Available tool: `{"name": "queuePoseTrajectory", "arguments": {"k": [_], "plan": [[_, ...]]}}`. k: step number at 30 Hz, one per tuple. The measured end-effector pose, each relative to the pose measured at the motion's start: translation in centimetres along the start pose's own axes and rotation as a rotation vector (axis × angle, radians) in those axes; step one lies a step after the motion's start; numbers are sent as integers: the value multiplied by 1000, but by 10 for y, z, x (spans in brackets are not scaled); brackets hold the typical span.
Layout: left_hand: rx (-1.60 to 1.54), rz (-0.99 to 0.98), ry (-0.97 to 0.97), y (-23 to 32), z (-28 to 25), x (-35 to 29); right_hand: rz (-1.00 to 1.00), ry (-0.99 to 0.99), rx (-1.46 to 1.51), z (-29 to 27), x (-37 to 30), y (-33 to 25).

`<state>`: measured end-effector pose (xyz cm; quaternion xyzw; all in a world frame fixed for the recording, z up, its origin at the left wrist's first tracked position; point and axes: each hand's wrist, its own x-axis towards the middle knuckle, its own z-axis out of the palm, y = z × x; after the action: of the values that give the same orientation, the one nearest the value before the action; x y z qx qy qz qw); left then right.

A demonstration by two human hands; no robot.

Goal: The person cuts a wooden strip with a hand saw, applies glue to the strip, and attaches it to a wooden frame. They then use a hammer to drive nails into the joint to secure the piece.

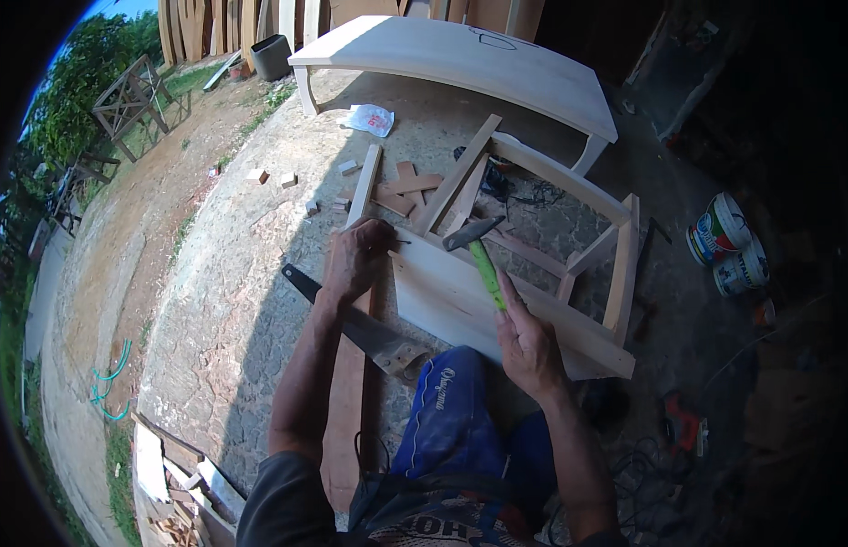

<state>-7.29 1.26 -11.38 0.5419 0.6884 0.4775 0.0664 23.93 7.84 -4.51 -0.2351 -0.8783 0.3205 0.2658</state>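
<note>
My right hand (530, 351) is wrapped round the green handle of a hammer (487, 266). The hammer's dark metal head is raised over the near board of a wooden frame (469, 305). Beside the left end of that board, my left hand (358, 257) is closed in a pinch, and a thin dark nail (404, 242) sticks out from its fingertips. Hammer head and nail are apart. A handsaw (369, 335) lies below my left hand, across a long plank (345, 401).
A pale wooden table (424, 46) stands beyond the frame. Wood offcuts (410, 185) and a white plastic bag (369, 119) lie on the rough ground. Paint buckets (723, 228) and a red power tool (683, 424) are at right. Scrap wood (182, 488) is piled lower left.
</note>
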Motion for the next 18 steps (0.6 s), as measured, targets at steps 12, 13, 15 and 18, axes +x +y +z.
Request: {"name": "queuePoseTrajectory", "arguments": {"k": [12,13,15,18], "plan": [[73,15,-18,2,-9,5,-92,-91,-190,31,44,-10],[50,22,-19,3,-9,5,-124,-48,-185,31,45,-13],[1,37,-21,2,-9,6,-186,39,-175,32,48,-17],[-10,55,-21,2,-7,8,-92,-75,-334,37,47,-13]]}}
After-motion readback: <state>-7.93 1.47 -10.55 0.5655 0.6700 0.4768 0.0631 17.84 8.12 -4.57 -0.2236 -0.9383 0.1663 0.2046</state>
